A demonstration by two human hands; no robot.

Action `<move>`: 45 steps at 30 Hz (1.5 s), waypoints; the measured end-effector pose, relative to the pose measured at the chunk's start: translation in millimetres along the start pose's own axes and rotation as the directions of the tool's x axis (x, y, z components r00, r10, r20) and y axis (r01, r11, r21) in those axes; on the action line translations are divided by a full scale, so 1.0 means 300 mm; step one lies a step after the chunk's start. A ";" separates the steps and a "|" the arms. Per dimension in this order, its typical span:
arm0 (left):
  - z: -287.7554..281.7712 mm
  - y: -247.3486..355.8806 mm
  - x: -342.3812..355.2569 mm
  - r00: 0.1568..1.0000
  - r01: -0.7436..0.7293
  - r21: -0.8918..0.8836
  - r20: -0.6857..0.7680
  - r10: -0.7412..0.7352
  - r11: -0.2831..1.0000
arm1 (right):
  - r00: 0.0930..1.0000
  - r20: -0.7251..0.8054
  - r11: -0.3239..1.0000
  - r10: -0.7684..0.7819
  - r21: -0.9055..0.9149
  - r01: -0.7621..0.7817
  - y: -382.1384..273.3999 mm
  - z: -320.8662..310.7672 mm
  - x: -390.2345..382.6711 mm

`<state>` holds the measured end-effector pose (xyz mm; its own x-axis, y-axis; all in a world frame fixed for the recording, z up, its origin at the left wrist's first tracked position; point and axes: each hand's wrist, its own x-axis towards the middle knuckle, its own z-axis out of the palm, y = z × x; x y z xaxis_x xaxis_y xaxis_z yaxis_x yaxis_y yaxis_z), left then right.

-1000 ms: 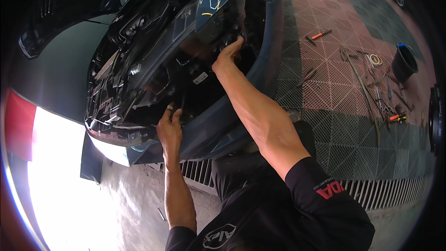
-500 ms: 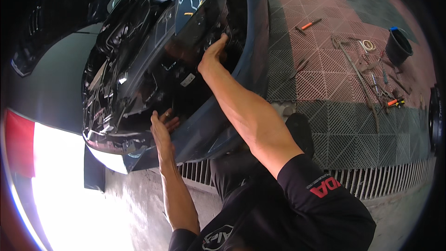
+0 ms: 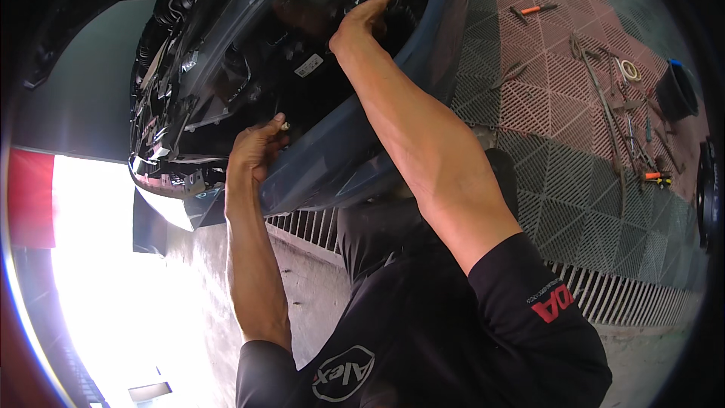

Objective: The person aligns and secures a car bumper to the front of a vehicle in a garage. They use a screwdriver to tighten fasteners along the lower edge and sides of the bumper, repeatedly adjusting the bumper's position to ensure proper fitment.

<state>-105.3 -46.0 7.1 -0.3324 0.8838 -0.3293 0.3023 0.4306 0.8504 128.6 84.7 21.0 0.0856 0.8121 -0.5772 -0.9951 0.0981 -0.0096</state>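
Observation:
I am at the front of a dark blue car, with both arms stretched over its outer body panel (image 3: 332, 153). Inside that panel lies a dark recess of black parts, one bearing a white label (image 3: 308, 66). My left hand (image 3: 255, 147) is closed at the near left end of the recess, thumb and fingers together. A tiny pale piece (image 3: 285, 127) shows at its fingertips, too small to name. Farther off, my right hand (image 3: 364, 21) reaches into the recess with its thumb raised. Its other fingers are mostly hidden, and any grip there cannot be made out.
Exposed engine-bay parts (image 3: 170, 79) lie to the left. On the tiled floor at right are an orange-handled hammer (image 3: 536, 10), several scattered tools, a tape roll (image 3: 629, 70) and a black bucket (image 3: 677, 92). A floor grate (image 3: 604, 295) runs behind my right arm.
My view has shifted, so the car sits higher in the picture. My left hand has gone from spread fingers to closed ones. The right hand stays inside the recess.

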 end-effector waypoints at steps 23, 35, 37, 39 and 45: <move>0.187 -0.014 -0.168 0.750 -0.238 0.762 -0.250 0.612 0.603 | 0.999 -0.007 0.972 -0.051 -0.231 0.048 -0.035 0.007 0.032; 0.076 0.011 -0.103 0.896 -0.439 0.163 0.151 0.418 0.883 | 0.997 -0.006 0.981 0.078 -0.180 -0.078 -0.037 0.021 0.063; 0.087 0.009 -0.080 0.945 -0.319 0.116 0.109 0.307 0.941 | 0.998 0.002 0.982 0.064 -0.179 -0.063 -0.029 0.016 0.072; 0.097 0.018 -0.062 0.969 -0.247 0.160 0.075 0.237 0.956 | 0.998 0.031 0.987 0.057 -0.153 -0.052 -0.021 0.012 0.070; 0.140 0.098 -0.087 0.928 -0.195 0.760 -0.062 0.368 0.620 | 0.997 -0.031 0.980 0.076 -0.180 -0.081 -0.029 0.007 0.062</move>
<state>-50.3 -48.6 23.5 -0.2528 0.9670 0.0328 0.9313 0.2340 0.2792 139.0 100.0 12.1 0.0078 0.7991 -0.6012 -0.9912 -0.0733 -0.1102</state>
